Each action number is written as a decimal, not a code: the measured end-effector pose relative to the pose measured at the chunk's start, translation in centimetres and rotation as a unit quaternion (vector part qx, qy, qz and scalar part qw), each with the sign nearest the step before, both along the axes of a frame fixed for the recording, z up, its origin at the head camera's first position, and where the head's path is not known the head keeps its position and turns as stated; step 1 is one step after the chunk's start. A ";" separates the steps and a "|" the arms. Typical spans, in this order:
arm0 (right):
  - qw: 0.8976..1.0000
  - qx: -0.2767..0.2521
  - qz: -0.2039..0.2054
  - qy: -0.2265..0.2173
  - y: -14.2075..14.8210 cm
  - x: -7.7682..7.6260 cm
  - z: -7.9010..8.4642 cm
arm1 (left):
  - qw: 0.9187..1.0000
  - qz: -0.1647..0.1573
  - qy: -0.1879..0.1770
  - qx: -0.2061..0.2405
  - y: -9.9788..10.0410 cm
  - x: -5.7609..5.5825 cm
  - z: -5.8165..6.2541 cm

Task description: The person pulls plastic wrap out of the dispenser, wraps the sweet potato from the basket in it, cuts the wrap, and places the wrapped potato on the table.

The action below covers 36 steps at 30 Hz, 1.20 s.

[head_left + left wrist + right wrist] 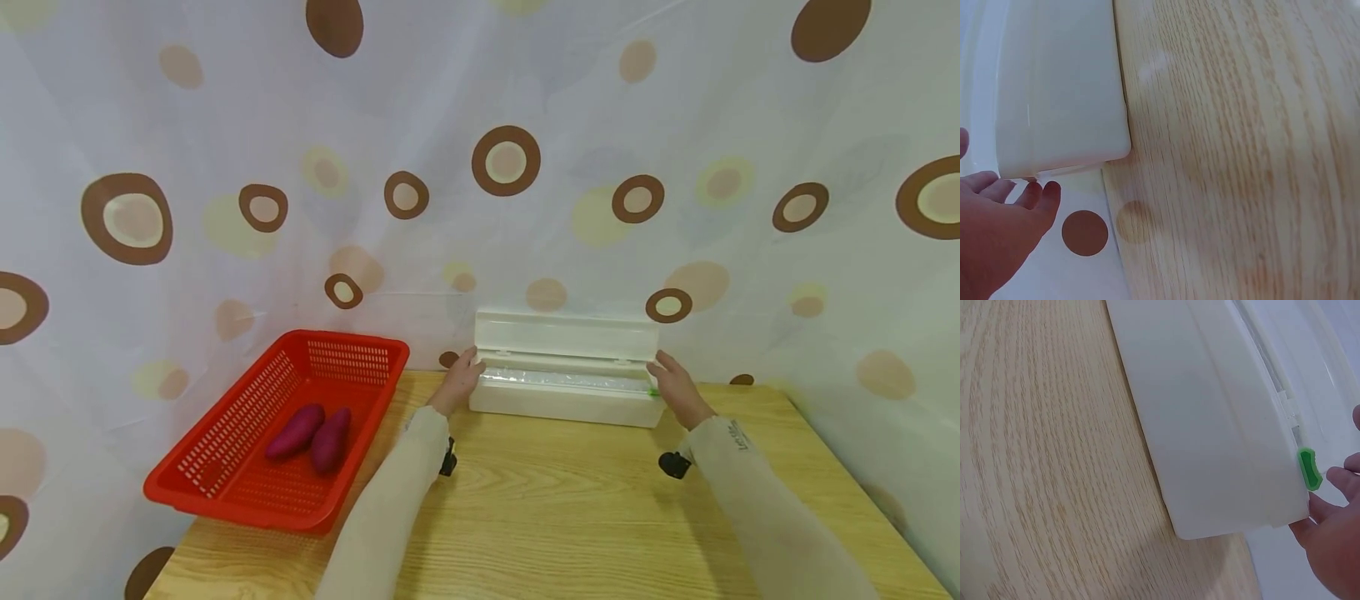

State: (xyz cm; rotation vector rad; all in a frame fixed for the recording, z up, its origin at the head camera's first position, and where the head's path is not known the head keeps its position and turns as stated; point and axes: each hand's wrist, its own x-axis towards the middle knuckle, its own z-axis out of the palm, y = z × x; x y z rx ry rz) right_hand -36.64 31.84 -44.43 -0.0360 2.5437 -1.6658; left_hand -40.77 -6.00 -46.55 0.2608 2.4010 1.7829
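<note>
A long white plastic wrap dispenser (562, 405) stands on the table against the back curtain. Its lid (566, 335) is raised, showing a shiny roll of clear film (562, 380) inside. My left hand (457, 385) is at the dispenser's left end, fingertips by the end wall in the left wrist view. At the opposite end, my right hand (679, 393) has its fingers against the side, near the lid's corner. A small green slider (1310, 469) sits on the rim beside the right fingers. Neither hand is visibly gripping anything; exact contact at the left is unclear.
A red plastic basket (225, 510) stands at the table's left side, holding two purple sweet potatoes (297, 431). The wooden table (555, 517) reaches back to a patterned curtain (450, 92), which also hangs along both sides.
</note>
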 end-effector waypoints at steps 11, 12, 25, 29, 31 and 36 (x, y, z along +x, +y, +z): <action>0.942 0.280 0.005 0.185 -1.5 0.2 -0.2 | 0.982 -0.002 0.122 -0.146 0.4 0.6 0.5; 0.934 0.294 0.007 0.202 -1.8 0.2 -0.1 | 0.978 -0.007 0.131 -0.160 0.5 0.7 0.7; 0.929 0.321 0.073 0.169 -3.9 -0.6 -0.3 | 0.935 -0.044 0.156 -0.314 2.6 0.9 1.8; 0.927 0.328 0.067 0.167 -4.1 -0.7 -0.4 | 0.922 -0.028 0.172 -0.345 3.1 0.6 1.6; 0.930 0.324 0.063 0.162 -4.2 -0.7 -0.3 | 0.917 -0.012 0.184 -0.355 3.3 0.6 1.5; 0.937 0.318 0.034 0.139 -4.5 -0.8 -0.5 | 0.914 0.031 0.186 -0.360 3.8 0.7 1.4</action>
